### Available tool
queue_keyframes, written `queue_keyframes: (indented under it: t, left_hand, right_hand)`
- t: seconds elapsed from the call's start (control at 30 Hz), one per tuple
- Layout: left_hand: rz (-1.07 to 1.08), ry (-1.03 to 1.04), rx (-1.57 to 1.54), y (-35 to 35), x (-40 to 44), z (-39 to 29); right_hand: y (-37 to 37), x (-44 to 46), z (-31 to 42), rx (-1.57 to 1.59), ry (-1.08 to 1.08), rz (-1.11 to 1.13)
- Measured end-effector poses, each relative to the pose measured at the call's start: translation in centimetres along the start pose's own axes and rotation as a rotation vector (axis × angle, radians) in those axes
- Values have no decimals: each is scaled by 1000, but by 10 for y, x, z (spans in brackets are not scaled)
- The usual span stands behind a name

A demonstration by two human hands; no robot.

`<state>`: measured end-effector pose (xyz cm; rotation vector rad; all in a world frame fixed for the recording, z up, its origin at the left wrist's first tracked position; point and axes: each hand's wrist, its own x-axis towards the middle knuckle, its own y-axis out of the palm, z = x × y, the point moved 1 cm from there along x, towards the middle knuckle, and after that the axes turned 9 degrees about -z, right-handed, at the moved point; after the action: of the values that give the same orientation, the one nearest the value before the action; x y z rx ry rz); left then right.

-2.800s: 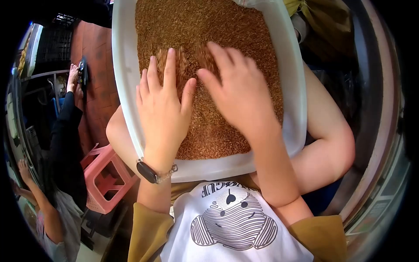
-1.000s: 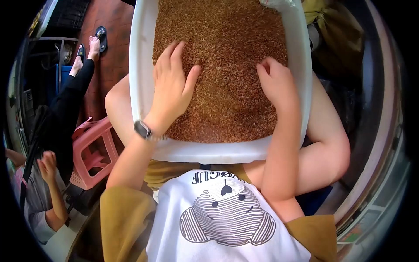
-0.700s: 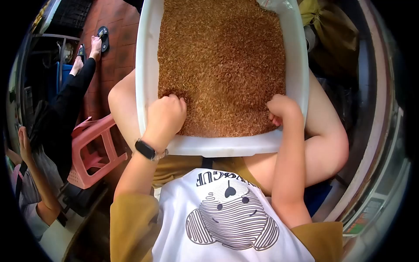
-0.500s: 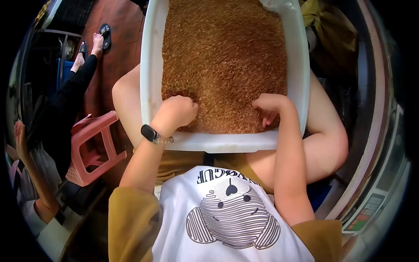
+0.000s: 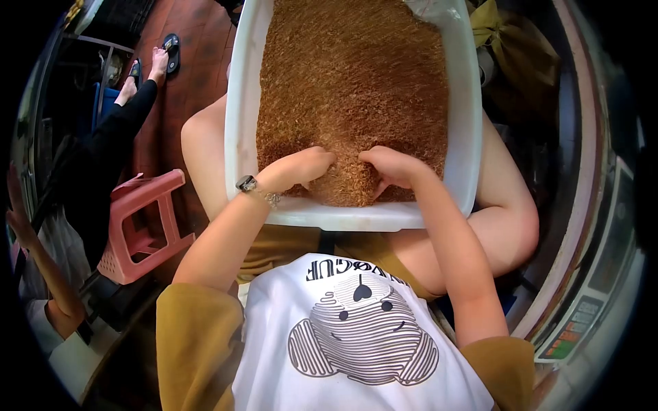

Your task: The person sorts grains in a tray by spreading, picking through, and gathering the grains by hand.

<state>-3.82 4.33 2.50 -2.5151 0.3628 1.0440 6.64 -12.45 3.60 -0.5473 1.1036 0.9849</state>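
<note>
A deep white plastic tub (image 5: 467,137) rests across my legs, filled with loose brown shreds (image 5: 349,82) that look dry and fine; their exact kind I cannot tell. My left hand (image 5: 312,164), with a dark watch (image 5: 246,183) and a bracelet at the wrist, is closed with its fingertips sunk in the shreds near the tub's near side. Facing it, my right hand (image 5: 391,166) curls its fingers into the same heap, thumb pointing down. A small mound of shreds rises between the two hands. Fingertips of both are partly hidden.
At left stands a pink plastic stool (image 5: 140,229). Beyond it, another person's legs (image 5: 120,130) stretch out, with sandals (image 5: 172,53) on a red-brown floor. A tan sack (image 5: 524,44) lies right of the tub. Along the right edge runs a counter or frame (image 5: 582,274).
Both hands have moved inward, bringing them close together and pushing shreds into a mound between them. The view has shifted slightly.
</note>
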Motion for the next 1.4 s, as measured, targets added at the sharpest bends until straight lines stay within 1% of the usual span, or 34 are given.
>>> queue_keyframes:
  t: [0.07, 0.13, 0.2, 0.27, 0.3, 0.4, 0.43, 0.47, 0.53, 0.63, 0.73, 0.77, 0.8, 0.83, 0.87, 0.9, 0.93, 1.0, 1.07, 1.1, 1.13, 1.2, 1.23, 1.3, 1.33, 1.4]
  left_hand:
    - [-1, -139, -232, 3, -2, -6]
    - [-75, -318, -418, 0, -21, -31]
    - [-129, -385, -727, 2, -18, -30]
    - [-158, -338, -1157, 15, 3, 1]
    - [-192, -324, -1413, 14, -7, -17]
    - [-452, -273, -1747, 29, -5, -39]
    - [-503, -182, -1863, 38, 3, -42]
    - [-568, -195, -1912, 50, 10, -43]
    - [-667, -236, -1942, 61, 19, -45]
    - [-585, -285, -2022, 58, 13, -51]
    - [-596, -264, -1973, 47, 15, -60]
    - [-605, -158, -1893, 33, 19, -67]
    - [-634, -87, -1903, 13, 11, -89]
    - [-595, 87, -1897, -6, 18, -95]
    - [-645, 197, -1849, -27, 11, -117]
    - [-672, 261, -1877, -43, 17, -123]
    - [-688, 301, -1922, -56, 24, -121]
    - [-960, 80, -1722, -61, 16, -118]
    - [-969, 109, -1568, -55, 12, -88]
    - [-1051, 89, -1455, -51, 18, -68]
    - [-1128, 71, -1370, -50, 19, -57]
    - [-1263, 230, -1206, -45, 22, -45]
    - [-1306, 267, -1038, -44, 29, -40]
    - [-1375, 337, -692, -47, 47, -29]
    - [-1406, 339, -483, -49, 55, -25]
    - [-1435, 338, -69, -52, 71, -22]
  right_hand:
    - [8, -2, -3, 103, 1, -46]
    - [13, -2, -6, 249, -23, -100]
    - [15, 0, -6, 429, -77, -173]
    - [20, 0, -7, 647, -150, -265]
    - [23, -3, -6, 812, -188, -321]
    - [44, 4, -7, 1241, -336, -455]
    - [53, 10, -5, 1336, -419, -487]
    - [65, 13, -2, 1406, -403, -589]
    - [76, 13, 0, 1429, -416, -629]
    - [73, 16, -4, 1528, -426, -530]
    - [65, 17, 12, 1597, -296, -543]
    - [55, 20, 27, 1614, -304, -507]
    - [47, -1, 50, 1573, -402, -440]
    - [30, 7, 65, 1597, -499, -339]
    - [15, -2, 87, 1654, -533, -283]
    - [3, -8, 101, 1597, -581, -310]
    - [-12, -14, 107, 1550, -543, -301]
    - [-33, -17, 101, 1315, -541, -532]
    - [-46, -16, 80, 1200, -577, -688]
    - [-52, -8, 66, 1184, -563, -809]
    - [-58, 0, 52, 1128, -594, -901]
    - [-64, 13, 32, 1002, -656, -1078]
    - [-65, 17, 31, 903, -683, -1184]
    - [-65, 22, 32, 631, -763, -1277]
    - [-65, 24, 32, 491, -798, -1320]
    - [-63, 32, 39, 64, -781, -1547]
